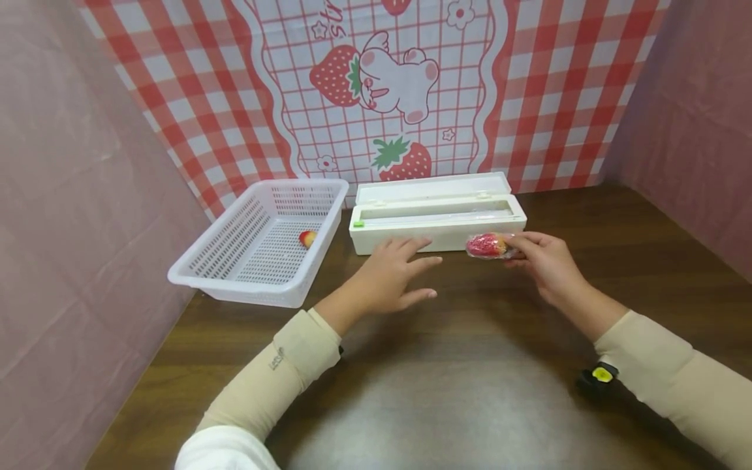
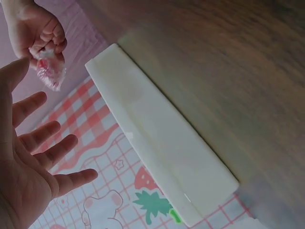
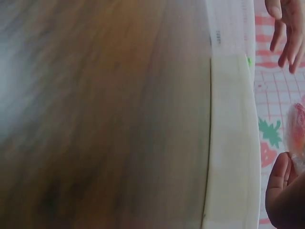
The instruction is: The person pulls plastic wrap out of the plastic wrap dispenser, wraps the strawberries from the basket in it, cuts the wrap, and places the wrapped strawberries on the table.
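A red-and-yellow, fruit-like piece wrapped in clear film (image 1: 486, 245) is pinched by my right hand (image 1: 546, 264) at its right end. It is held in front of the right part of a long white cling film dispenser (image 1: 411, 236), whose lid (image 1: 435, 187) stands raised; clear film shows inside. My left hand (image 1: 390, 275) has its fingers spread and holds nothing, just in front of the dispenser's left half. In the left wrist view, the spread left fingers (image 2: 43, 136) are apart from the wrapped piece (image 2: 51, 73).
Left of the dispenser stands a white perforated basket (image 1: 200, 284) with a small red-and-yellow piece (image 1: 307, 239) inside. A green slider (image 1: 359, 224) sits at the dispenser's left end. Behind hangs a checked strawberry-print cloth (image 1: 546, 98); the tabletop (image 1: 411, 391) is brown wood.
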### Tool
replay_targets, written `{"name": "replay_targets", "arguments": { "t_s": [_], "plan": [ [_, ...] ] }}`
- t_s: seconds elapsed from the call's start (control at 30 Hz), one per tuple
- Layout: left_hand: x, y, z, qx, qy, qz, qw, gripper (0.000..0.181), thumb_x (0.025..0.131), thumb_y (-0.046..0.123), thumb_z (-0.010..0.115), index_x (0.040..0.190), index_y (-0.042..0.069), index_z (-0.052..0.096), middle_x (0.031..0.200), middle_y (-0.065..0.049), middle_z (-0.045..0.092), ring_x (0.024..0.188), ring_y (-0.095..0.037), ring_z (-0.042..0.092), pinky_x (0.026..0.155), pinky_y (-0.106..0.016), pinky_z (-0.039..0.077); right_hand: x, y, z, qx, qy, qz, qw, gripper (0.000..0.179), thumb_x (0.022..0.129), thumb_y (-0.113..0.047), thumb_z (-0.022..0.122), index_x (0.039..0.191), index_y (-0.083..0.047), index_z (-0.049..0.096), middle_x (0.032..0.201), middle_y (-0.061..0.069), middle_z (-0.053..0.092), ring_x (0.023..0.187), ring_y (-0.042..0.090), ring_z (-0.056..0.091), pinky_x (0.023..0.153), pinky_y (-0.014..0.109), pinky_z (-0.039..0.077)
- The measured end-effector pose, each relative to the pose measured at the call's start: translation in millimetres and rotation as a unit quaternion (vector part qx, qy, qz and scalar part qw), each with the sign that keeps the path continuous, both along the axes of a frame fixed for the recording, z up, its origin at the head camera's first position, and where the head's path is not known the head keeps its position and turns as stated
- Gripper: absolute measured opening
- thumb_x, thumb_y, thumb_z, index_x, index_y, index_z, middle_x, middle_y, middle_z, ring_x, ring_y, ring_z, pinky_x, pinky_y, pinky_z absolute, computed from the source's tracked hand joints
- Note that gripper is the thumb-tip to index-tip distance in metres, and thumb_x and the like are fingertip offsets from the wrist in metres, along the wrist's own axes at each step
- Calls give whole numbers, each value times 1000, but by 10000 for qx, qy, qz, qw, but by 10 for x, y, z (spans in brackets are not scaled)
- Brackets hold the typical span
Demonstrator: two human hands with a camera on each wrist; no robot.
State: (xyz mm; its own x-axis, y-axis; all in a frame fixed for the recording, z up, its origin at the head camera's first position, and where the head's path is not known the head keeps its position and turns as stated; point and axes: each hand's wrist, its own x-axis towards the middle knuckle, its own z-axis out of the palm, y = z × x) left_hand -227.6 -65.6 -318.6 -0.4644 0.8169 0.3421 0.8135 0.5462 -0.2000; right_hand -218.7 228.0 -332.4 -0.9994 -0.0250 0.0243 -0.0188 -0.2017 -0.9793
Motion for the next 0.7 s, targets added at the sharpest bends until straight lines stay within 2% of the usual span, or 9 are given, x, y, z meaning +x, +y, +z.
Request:
{"name": "replay_targets", "arguments": {
  "t_s": [0.13,0.3,0.57,0.7],
  "plan": [
    [14,-12,-12,-61,-62,38,10000,55,92,52,59,136,20,58,146,-14,45,131,-30,44,104,-47,38,-1,148,-31,100,-119,-118,9998,12,92,-18,68,82,-18,73,84,-5,67,71,7,62,67,21,56],
    [24,-29,-21,16,-179,-54,9998,53,93,49,60,135,18,59,145,-15,45,130,-30,45,104,-46,39,-41,321,-41,221,-291,-165,9992,10,91,-17,70,82,-18,73,84,-6,68,70,8,62,65,21,55],
    [34,-46,-46,126,-370,-197,9990,50,92,46,63,131,14,61,143,-16,47,128,-31,47,105,-45,39,-166,626,-58,846,-578,-15,9947,14,91,-14,68,79,-19,69,83,-5,63,71,8,64,69,22,56],
    [26,-61,-75,188,-397,-290,9986,50,91,44,65,129,12,62,140,-18,49,127,-32,48,106,-45,39,-244,812,-99,1101,-706,-105,9914,18,92,-14,67,76,-20,69,83,-6,61,70,7,63,70,22,56]
  ]
}}
